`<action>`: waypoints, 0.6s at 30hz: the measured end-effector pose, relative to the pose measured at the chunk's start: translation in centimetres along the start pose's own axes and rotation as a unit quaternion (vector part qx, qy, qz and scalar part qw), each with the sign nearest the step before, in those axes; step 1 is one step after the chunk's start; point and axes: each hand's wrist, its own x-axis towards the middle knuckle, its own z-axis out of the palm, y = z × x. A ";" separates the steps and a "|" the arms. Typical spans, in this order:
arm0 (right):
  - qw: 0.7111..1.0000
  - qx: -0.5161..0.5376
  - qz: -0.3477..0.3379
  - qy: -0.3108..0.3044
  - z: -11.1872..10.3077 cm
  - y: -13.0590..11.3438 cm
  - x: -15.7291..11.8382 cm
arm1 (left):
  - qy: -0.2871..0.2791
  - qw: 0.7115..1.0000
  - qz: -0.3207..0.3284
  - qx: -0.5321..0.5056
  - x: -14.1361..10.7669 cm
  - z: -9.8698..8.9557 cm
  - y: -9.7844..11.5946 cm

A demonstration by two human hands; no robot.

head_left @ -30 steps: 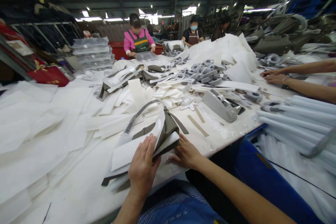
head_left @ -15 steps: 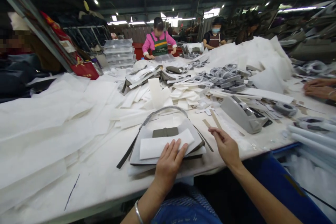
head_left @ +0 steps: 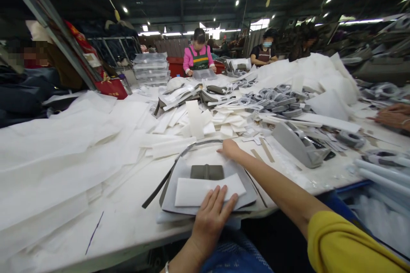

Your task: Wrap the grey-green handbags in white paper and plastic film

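A handbag (head_left: 174, 175) lies flat at the table's front edge, its body mostly covered by whitish wrapping. An olive-brown clasp tab (head_left: 206, 172) shows in its middle. My left hand (head_left: 214, 213) rests with fingers outstretched on a white foam strip (head_left: 194, 192) laid across the bag. At the top of the bag's grey-wrapped strap (head_left: 188, 148), my right hand (head_left: 229, 149) is closed over the band; most of its fingers are hidden beneath it. A dark loose strap end (head_left: 156, 188) trails off the bag's left side.
White foam sheets (head_left: 57, 149) spread across the left. Beyond the bag lie loose foam strips (head_left: 224, 121) and a pile of grey-wrapped straps (head_left: 275, 98). A tape dispenser (head_left: 297, 145) stands at right. Co-workers sit opposite; another person's hands (head_left: 393, 115) are at far right.
My right hand has reached forward and left, from beside the bag to the top of its strap. My left hand stays on the foam strip. The view has shifted slightly.
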 end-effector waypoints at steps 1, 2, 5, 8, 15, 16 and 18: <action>1.000 0.005 0.008 -0.005 0.3 -0.1 0.5 | 0.006 1.000 0.000 0.000 -0.1 0.1 0.1; 1.000 0.015 0.015 -0.011 0.5 0.0 0.8 | 0.012 1.000 0.000 0.000 -0.2 0.2 0.1; 0.998 0.052 0.025 -0.029 0.9 0.6 1.2 | 0.024 1.000 -0.004 -0.005 -0.2 0.5 0.1; 0.994 0.107 0.021 -0.029 1.0 1.6 1.1 | 0.027 1.000 -0.008 -0.012 -0.2 0.6 0.0; 0.956 0.280 -0.013 0.085 -0.8 2.7 0.9 | -0.008 1.000 -0.009 -0.026 -0.3 0.4 -0.2; 0.947 0.304 -0.022 0.101 -1.4 2.7 0.8 | -0.012 1.000 -0.009 -0.027 -0.3 0.4 -0.2; 0.929 0.345 -0.044 0.127 -2.9 2.6 0.3 | -0.015 0.999 -0.009 -0.027 -0.2 0.5 -0.3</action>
